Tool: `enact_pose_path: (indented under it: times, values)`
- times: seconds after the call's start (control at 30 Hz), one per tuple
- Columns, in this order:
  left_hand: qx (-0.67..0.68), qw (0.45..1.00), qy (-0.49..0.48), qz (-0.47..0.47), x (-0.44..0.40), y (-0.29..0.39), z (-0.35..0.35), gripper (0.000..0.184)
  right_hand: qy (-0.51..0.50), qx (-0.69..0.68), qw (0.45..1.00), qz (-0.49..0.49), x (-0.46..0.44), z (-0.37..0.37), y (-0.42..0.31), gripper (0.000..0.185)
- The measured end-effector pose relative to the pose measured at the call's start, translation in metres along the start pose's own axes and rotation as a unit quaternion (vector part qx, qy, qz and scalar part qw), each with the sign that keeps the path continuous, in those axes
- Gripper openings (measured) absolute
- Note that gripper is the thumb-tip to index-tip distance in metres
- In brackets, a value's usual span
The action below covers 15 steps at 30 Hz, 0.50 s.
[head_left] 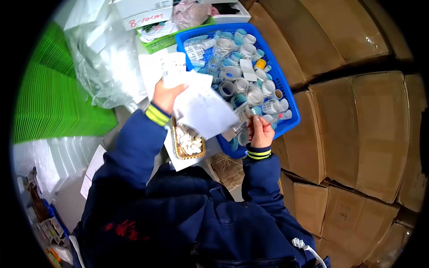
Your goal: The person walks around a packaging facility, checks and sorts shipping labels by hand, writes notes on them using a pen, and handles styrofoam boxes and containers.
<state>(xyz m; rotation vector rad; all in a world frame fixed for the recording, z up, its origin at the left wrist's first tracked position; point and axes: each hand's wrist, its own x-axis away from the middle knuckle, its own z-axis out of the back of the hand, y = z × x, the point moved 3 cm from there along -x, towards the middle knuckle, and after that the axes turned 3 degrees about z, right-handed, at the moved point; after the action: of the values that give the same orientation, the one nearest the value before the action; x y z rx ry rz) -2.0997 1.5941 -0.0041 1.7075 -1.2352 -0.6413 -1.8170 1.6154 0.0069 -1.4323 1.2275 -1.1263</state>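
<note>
My left hand (166, 95) is closed on several white paper sheets (205, 107), which fan out to the right over a gold-rimmed tray (203, 149) of small pale pieces. Over the near right part of a blue basket (292, 105), my right hand (261, 130) pinches a thin red-tipped item (275, 118), possibly a pen. Many rolls of printed labels (255, 96) fill the basket, with a yellow roll (260, 64) among them. A strip of printed labels (242, 112) lies between the sheets and my right hand.
Stacked cardboard boxes (337, 129) line the right side. Green stacked sheets (58, 105) and clear plastic bags (96, 67) are at the left. A green basket (161, 43) and a white box marked "8-10cm" (145, 13) stand at the back. A woven item (226, 169) lies below the basket.
</note>
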Motion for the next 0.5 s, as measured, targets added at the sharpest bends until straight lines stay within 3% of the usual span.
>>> enact_pose_path:
  times: [0.03,0.13,0.27,0.37,0.5]
  values:
    - [0.022,0.999,-0.017,0.019,-0.028,-0.007,-0.012,0.031,0.028,0.024,0.999,0.005,-0.003,0.008,0.001,0.017]
    - [-0.195,0.98,-0.031,0.018,-0.117,-0.044,-0.037,0.032,0.087,0.028,0.995,0.046,0.006,0.029,-0.003,0.017]
    - [-0.517,0.855,-0.022,-0.037,-0.195,-0.087,-0.058,0.043,0.217,0.088,0.972,0.01,0.044,0.065,0.007,0.02]
    - [-0.597,0.802,-0.022,-0.011,-0.221,-0.105,-0.053,0.041,0.293,0.089,0.952,-0.01,0.081,0.087,0.021,0.019]
    - [-0.651,0.755,-0.078,-0.013,-0.225,-0.096,-0.052,0.052,0.341,0.085,0.936,-0.032,0.111,0.083,0.03,0.024]
